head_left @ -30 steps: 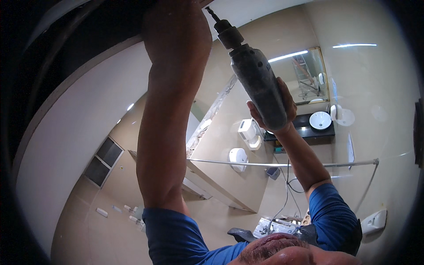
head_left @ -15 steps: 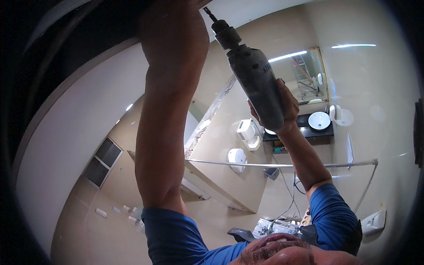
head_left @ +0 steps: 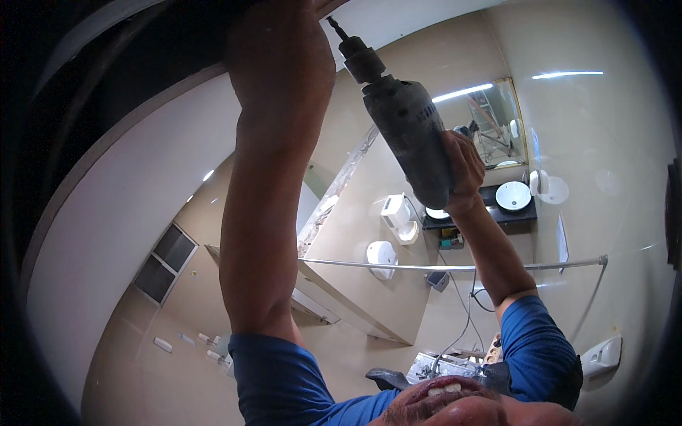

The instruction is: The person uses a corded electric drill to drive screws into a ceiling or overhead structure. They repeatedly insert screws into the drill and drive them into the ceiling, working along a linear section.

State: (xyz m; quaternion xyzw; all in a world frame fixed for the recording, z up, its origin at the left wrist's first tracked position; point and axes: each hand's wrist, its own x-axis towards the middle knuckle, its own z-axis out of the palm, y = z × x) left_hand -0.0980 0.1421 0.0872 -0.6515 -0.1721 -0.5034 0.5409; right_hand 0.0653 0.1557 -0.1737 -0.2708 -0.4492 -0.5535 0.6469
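My right hand (head_left: 465,170) is raised and wrapped round the body of a dark grey power drill (head_left: 408,135). The drill's chuck (head_left: 364,64) holds a short bit (head_left: 337,28) that points up and left, its tip close to the pale edge of the ceiling opening. My left arm (head_left: 266,177) stretches upward beside the drill. Its upper end goes into the dark ceiling opening (head_left: 163,42) at the top edge, where my left hand is out of sight.
A white ceiling panel (head_left: 128,170) curves along the left. Below lie a metal rail (head_left: 497,267), a partition wall (head_left: 362,298) with white dispensers (head_left: 382,260), and a dark counter with a white basin (head_left: 513,194) under a mirror (head_left: 508,113). A cable (head_left: 462,334) hangs near my right shoulder.
The drill and my right hand have shifted slightly; the bit's tip sits a little lower in the picture. My left arm has hardly moved.
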